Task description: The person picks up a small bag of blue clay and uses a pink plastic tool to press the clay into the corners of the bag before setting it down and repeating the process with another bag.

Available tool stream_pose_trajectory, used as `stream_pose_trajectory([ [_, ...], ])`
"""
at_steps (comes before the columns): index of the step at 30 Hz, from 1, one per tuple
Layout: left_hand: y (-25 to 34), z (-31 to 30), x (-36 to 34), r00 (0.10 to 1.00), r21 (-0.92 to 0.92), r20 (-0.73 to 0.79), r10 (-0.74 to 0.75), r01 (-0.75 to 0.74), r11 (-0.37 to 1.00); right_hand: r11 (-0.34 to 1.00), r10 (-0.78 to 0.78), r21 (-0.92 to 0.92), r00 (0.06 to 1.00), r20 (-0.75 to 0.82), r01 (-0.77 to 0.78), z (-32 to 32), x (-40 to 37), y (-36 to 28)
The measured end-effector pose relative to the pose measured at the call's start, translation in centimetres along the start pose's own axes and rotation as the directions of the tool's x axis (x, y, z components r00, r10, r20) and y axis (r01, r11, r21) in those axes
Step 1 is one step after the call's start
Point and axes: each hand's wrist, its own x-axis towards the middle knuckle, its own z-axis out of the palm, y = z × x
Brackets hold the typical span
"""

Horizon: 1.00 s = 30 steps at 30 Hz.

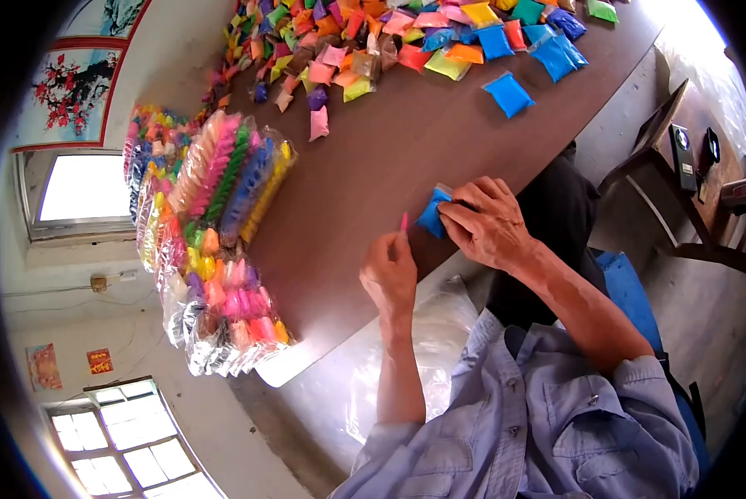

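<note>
Worktop (356,175): brown.
Loose packets (446,66): heaped, unbagged.
Bagged bundles (244,195): filled, stacked.
Right hand (488,223): gripping blue packet (431,218) near worktop's edge; handling appears unfinished.
Left hand (389,273): pinching pink sliver (404,221), too small to identify.

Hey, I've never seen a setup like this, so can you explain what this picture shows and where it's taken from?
There's no robot here: a person is working with bare hands. The single picture comes from a camera on their head, looking forward and down, so the view is tilted and curved at the edges. On the brown table lies a spread of small colorful packets. Beside them are clear bags filled with colored pieces. The left hand holds a small pink item, too small to identify. The right hand pinches a blue packet.
</note>
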Motion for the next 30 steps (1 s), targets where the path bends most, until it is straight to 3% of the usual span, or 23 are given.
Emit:
stream_pose_trajectory([
  [2, -0.1, -0.3, 0.0, 0.990, -0.118, -0.034, -0.135, 0.130, 0.984, 1.000, 0.015, 0.004, 1.000, 0.015, -0.015, 0.0, -0.1, 0.1],
  [5, 1.0, -0.5, -1.0, 1.000, -0.210, -0.005, -0.028, 0.027, 0.977, 0.999, 0.048, 0.000, 0.998, 0.036, -0.048, -0.3, 0.1, -0.2],
  [7, 1.7, 0.0, -2.0, 0.997, -0.247, 0.047, -0.058, 0.068, 0.967, 0.999, 0.049, -0.003, 0.997, 0.061, -0.049, -0.4, 0.1, -0.2],
  [9, 1.8, 0.7, -2.1, 0.996, -0.172, -0.024, 0.087, -0.090, 0.981, 0.999, 0.050, -0.014, 0.995, 0.085, -0.049, -0.6, 0.1, -0.2],
  [12, 1.7, 0.3, -1.5, 0.999, -0.070, -0.004, 0.036, -0.036, 0.997, 0.998, 0.054, -0.017, 0.995, 0.088, -0.052, -0.5, 0.1, -0.3],
  [16, -0.1, -0.4, -0.7, 0.999, -0.057, 0.029, -0.037, 0.038, 0.998, 0.998, 0.060, -0.035, 0.996, 0.061, -0.058, 0.0, 0.0, -0.3],
  [18, -0.5, -0.7, -0.5, 0.989, -0.104, 0.025, -0.146, 0.148, 0.983, 0.998, 0.062, -0.033, 0.997, 0.052, -0.060, 0.0, -0.1, -0.2],
  [22, 1.5, -0.5, -0.6, 0.999, -0.139, -0.025, -0.034, 0.030, 0.990, 0.998, 0.067, -0.010, 0.997, 0.044, -0.066, -0.4, 0.0, -0.7],
  [24, 2.6, 0.1, -0.1, 0.994, -0.182, -0.036, 0.108, -0.113, 0.977, 0.998, 0.062, -0.015, 0.998, 0.034, -0.061, -0.5, 0.1, -0.6],
  [25, 2.5, 0.3, 0.1, 0.994, -0.187, -0.038, 0.107, -0.112, 0.976, 0.998, 0.067, -0.005, 0.997, 0.037, -0.067, -0.4, 0.0, -0.5],
  [27, 2.0, 0.4, 0.8, 0.998, -0.136, 0.060, -0.033, 0.041, 0.990, 0.997, 0.072, -0.003, 0.997, 0.036, -0.072, -0.4, 0.0, -0.3],
  [30, 0.4, -0.2, 2.2, 0.998, -0.036, 0.057, -0.013, 0.015, 0.999, 0.996, 0.091, 0.004, 0.994, 0.053, -0.091, -0.4, -0.1, -0.4],
])
